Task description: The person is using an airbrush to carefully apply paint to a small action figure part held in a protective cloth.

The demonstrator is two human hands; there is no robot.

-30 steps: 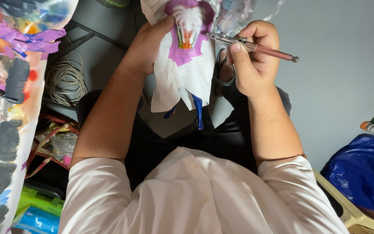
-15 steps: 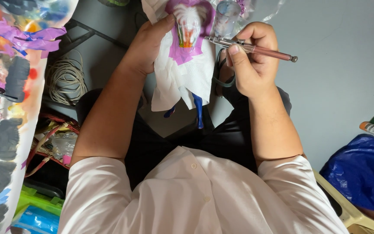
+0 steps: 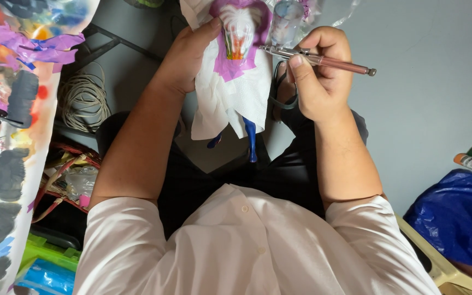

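Head cam looking down: paint-splattered sheet point(image 3: 12, 136) along the left edge, blue plastic bag point(image 3: 454, 218) lower right. Left hand point(image 3: 189, 54) has its grip closed around a small figure wrapped in white tissue point(image 3: 230, 93) stained purple, up top center. Right hand point(image 3: 318, 71) is clamped on a slim airbrush point(image 3: 318, 57), tip right at the figure.

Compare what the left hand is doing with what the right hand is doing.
The left hand wraps around a figure swathed in white paper towel; the right hand pinches a slim metallic airbrush. The left hand grips from the side with its thumb up on the towel; the right hand is curled, its thumb pressing the airbrush barrel. Both hands are bare and raised in front of the white shirt.
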